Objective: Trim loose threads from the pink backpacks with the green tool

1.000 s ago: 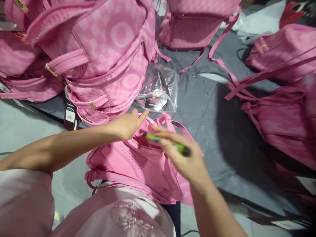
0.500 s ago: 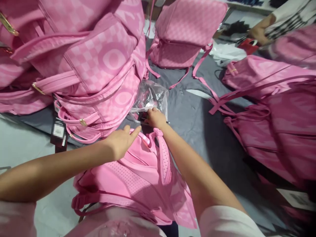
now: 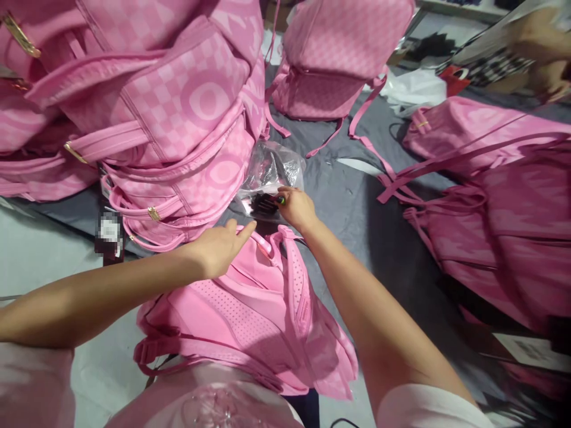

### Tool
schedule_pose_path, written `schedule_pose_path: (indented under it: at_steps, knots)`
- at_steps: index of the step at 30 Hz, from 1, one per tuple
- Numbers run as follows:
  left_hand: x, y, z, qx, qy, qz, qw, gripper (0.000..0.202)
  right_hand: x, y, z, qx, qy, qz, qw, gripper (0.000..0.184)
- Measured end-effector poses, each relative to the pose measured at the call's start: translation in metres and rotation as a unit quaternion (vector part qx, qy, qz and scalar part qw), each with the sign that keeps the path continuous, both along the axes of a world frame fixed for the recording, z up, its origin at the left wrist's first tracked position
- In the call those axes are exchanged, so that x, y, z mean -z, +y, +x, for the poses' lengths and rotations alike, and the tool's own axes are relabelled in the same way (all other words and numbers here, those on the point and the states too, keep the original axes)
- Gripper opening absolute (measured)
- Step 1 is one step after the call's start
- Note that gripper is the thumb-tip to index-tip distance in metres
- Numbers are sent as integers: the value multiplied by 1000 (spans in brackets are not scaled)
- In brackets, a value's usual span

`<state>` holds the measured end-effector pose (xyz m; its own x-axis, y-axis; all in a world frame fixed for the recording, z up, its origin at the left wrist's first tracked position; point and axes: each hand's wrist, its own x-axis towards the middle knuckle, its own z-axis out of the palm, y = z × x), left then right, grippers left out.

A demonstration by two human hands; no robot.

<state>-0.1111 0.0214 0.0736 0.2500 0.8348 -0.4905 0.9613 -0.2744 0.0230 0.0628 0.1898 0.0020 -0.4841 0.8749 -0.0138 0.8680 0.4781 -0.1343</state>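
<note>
In front of my body a pink backpack [image 3: 250, 309] lies with its dotted padded back panel and straps facing up. My left hand [image 3: 223, 249] rests at its top edge near the carry handle, fingers stretched out and thumb apart, gripping nothing. Beyond the backpack my right hand [image 3: 297, 207] is at the mouth of a clear plastic bag [image 3: 276, 163], fingers closed around a small dark object with a bright green end [image 3: 282, 200]; its kind is unclear. Small black pieces [image 3: 264, 205] show in the bag's opening beside the fingertips.
Stacked pink checkered backpacks [image 3: 178, 101] rise at the left, with a black hang tag [image 3: 109, 238] below. Another pink backpack [image 3: 343, 47] stands at the back. More pink bags [image 3: 504, 208] lie right. A co-worker's hand [image 3: 553, 77] is at the far right, near white plastic [image 3: 414, 89].
My right hand has drawn slightly up and right at the bag's mouth, and a green end now shows at its fingers. My left hand stays nearly still. The co-worker's hand moved right.
</note>
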Motion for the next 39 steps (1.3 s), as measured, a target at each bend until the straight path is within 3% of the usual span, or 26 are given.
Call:
schedule_pose_path:
  at_steps: [6, 10, 12, 14, 19, 23, 25, 28, 32, 36, 39]
  knots:
    - [5, -6, -4, 2, -14, 56, 998, 89, -31, -39, 26, 25, 63, 98, 993, 39]
    - [8, -9, -5, -4, -32, 74, 997, 85, -49, -102, 50, -89, 180, 228, 953, 34]
    - [5, -11, -4, -11, -43, 82, 996, 82, -52, -133, 60, -151, 217, 250, 931, 30]
    - [1, -14, -3, -24, -54, 87, 994, 80, -52, -159, 67, -166, 241, 253, 922, 29]
    - [0, -33, -15, -82, -152, 100, 980, 79, -49, -198, 71, -95, 301, 204, 927, 26]
    - [21, -67, -41, -131, -324, 108, 931, 76, -49, -211, 60, -29, 367, 92, 925, 15]
    - [31, -85, -50, -156, -356, 114, 914, 78, -49, -212, 51, -28, 364, 19, 931, 16]
    - [40, -105, -53, -192, -352, 145, 905, 76, -51, -212, 37, -46, 277, -55, 958, 23]
    - [43, -111, -49, -189, -358, 169, 899, 71, -55, -214, 16, -44, 137, -60, 988, 35]
    - [47, -107, -49, -180, -361, 181, 897, 70, -49, -208, -7, -111, 1, -103, 989, 20]
    - [52, -104, -51, -175, -353, 190, 899, 70, -47, -200, -16, -154, -37, -111, 981, 16]
